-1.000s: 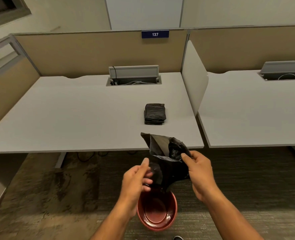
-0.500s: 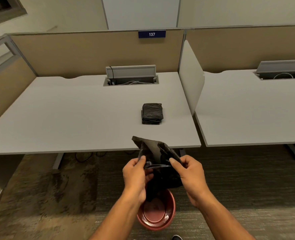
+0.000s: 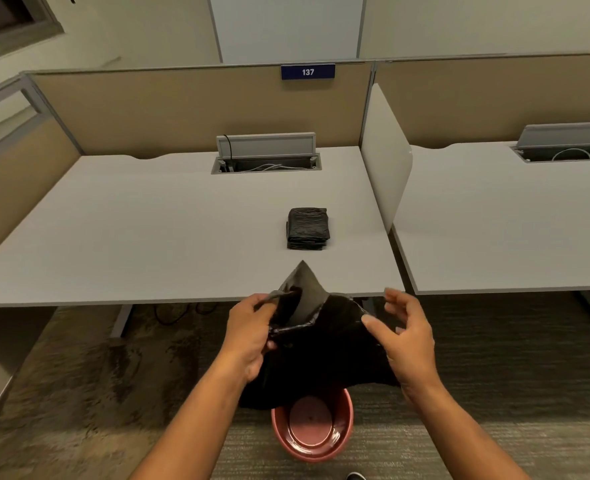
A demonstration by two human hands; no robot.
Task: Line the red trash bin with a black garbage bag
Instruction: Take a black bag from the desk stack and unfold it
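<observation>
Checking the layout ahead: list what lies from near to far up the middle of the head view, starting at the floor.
Red trash bin on the carpet → black garbage bag held above it → folded stack of bags on the desk → cable tray → blue 137 sign.

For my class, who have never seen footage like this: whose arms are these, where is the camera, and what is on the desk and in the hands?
There is no machine here. A person wears a wide-angle camera on the head, looking forward and down, so the arms are their own. The left hand grips a black garbage bag at its edge; the right hand touches the other side with loosely spread fingers. The bag hangs above a red trash bin on the carpet, still unlined. On the grey desk lies a stack of folded black bags.
</observation>
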